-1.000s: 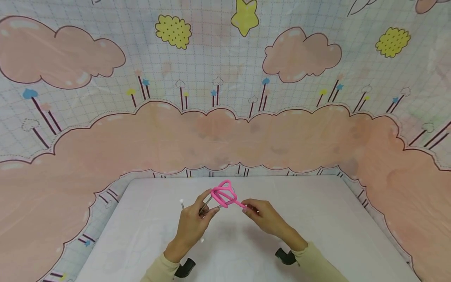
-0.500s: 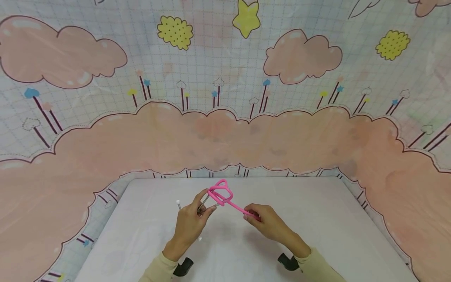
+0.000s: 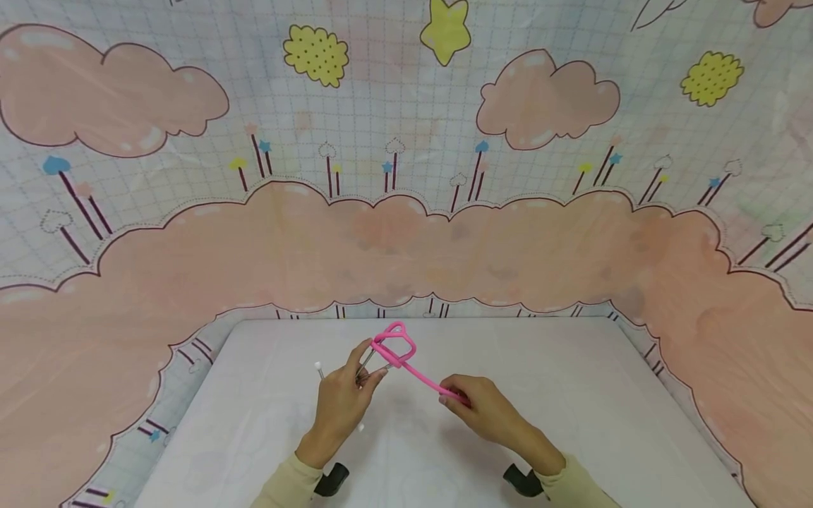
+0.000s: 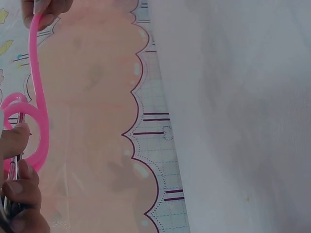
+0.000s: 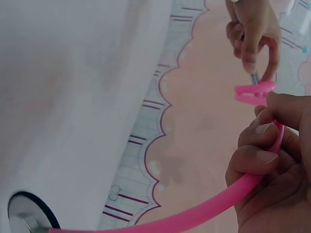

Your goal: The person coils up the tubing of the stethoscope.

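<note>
A stethoscope with pink tubing (image 3: 424,378) is held up over the white table. My left hand (image 3: 343,398) grips its metal ear tubes (image 3: 366,360), and a white ear tip (image 3: 318,365) sticks out to the left. Pink loops (image 4: 44,136) lie around the tubes just beyond the left fingertips. From the loops, a straight length of tubing runs down to my right hand (image 3: 489,409), whose fingers (image 5: 252,158) curl round it. In the right wrist view the tubing continues past that hand to the round chestpiece (image 5: 30,213), which the hand hides in the head view.
The white tabletop (image 3: 254,395) spreads beneath both hands. A cloth with clouds and stars (image 3: 406,247) hangs behind it and runs along its sides. Black wrist cameras (image 3: 333,480) sit at both cuffs.
My right hand has moved right and down along the tubing, leaving a longer straight stretch between the hands. The left hand and the pink loops have shifted slightly left.
</note>
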Demonstrator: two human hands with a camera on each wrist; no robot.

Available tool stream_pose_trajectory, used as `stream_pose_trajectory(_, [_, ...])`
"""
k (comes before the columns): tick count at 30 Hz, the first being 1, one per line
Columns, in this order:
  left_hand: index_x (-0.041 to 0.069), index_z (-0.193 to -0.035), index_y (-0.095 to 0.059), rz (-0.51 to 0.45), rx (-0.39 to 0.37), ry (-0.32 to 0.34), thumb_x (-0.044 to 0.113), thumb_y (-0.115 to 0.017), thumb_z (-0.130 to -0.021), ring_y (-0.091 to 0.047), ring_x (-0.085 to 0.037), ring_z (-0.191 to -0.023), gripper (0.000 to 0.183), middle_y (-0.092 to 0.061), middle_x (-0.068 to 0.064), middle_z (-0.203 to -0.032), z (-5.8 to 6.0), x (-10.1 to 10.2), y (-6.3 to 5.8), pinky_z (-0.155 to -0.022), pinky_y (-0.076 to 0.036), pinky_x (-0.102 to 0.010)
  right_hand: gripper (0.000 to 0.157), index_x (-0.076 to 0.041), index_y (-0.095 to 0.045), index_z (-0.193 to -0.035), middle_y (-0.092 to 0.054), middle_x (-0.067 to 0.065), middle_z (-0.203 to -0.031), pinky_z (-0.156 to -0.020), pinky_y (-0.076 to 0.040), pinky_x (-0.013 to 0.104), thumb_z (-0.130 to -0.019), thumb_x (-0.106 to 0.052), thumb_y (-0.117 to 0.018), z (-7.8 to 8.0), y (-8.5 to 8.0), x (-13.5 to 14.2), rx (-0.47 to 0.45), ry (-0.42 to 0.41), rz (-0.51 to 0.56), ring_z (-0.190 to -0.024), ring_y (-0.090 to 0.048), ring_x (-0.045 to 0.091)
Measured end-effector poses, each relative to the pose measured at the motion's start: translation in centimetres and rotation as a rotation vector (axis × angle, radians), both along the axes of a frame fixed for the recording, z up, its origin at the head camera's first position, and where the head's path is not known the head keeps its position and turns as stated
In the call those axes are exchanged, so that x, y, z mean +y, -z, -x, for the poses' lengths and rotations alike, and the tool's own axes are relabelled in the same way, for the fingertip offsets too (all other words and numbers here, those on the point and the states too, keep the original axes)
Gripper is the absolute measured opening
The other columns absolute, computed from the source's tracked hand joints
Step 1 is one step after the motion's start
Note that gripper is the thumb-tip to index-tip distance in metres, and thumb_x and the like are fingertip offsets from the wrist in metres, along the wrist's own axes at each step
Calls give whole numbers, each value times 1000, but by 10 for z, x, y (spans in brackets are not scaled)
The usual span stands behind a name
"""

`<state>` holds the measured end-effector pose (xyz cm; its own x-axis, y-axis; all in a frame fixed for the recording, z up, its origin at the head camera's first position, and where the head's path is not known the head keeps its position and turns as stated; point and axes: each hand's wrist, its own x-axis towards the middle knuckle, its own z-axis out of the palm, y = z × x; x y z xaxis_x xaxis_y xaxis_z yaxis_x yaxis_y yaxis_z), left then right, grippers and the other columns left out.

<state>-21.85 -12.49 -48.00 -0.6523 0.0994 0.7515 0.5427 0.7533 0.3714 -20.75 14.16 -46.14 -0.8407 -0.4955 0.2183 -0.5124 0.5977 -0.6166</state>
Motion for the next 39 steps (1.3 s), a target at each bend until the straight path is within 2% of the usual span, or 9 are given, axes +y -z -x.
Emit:
stream_pose_trajectory(4, [6, -131, -58, 19, -1, -6, 21, -84, -77, -36, 2, -53, 62, -53, 8, -59, -1, 1, 1, -48, -35, -16, 13, -15, -68, -103, -52, -11, -72, -54, -41, 17, -95, -25, -66, -4, -2, 1, 25, -9, 10, -63, -42, -1])
stream_pose_trajectory(12, [5, -130, -61, 50, 14, -12, 21, -85, -75, -35, 1, -53, 62, -53, 7, -59, -4, 3, 1, -48, -35, -15, 16, -15, -68, -105, -54, -13, -75, -54, -42, 16, -95, -26, -65, -13, -9, 1, 68, -99, 36, -63, -42, -4])
stream_pose_trajectory(19, [7, -130, -62, 54, 24, 4, 23, -85, -76, -35, 3, -53, 61, -53, 10, -59, -5, 5, 4, -48, -35, -16, 12, -14, -69, -104, -55, -11, -74, -53, -40, 15, -95, -22, -65, -15, -12, 2, 167, -130, 53, -63, -40, -5])
stream_pose_trajectory(27, [8, -130, -63, 60, -5, 57, 23, -86, -74, -33, 4, -53, 62, -51, 11, -57, -8, 10, 6, -49, -33, -14, 10, -15, -70, -103, -57, -10, -76, -54, -42, 15, -94, -17, -67, -15, -26, 8, 218, -128, 29, -64, -42, -4])
stream_pose_trajectory(33, [11, -131, -63, 86, -41, 101, 25, -84, -77, -34, 4, -53, 60, -51, 11, -58, -12, 15, 1, -51, -34, -12, 13, -13, -71, -104, -57, -10, -75, -54, -43, 14, -95, -21, -66, -14, -38, 12, 276, -156, 19, -65, -44, -4])
stream_pose_trajectory(39, [11, -132, -63, 123, -99, 168, 25, -82, -78, -38, 4, -55, 59, -56, 9, -60, -22, 21, -7, -52, -38, -10, 15, -12, -72, -106, -59, -8, -79, -56, -44, 13, -94, -20, -66, -11, -46, 14, 348, -191, 44, -67, -46, -3])
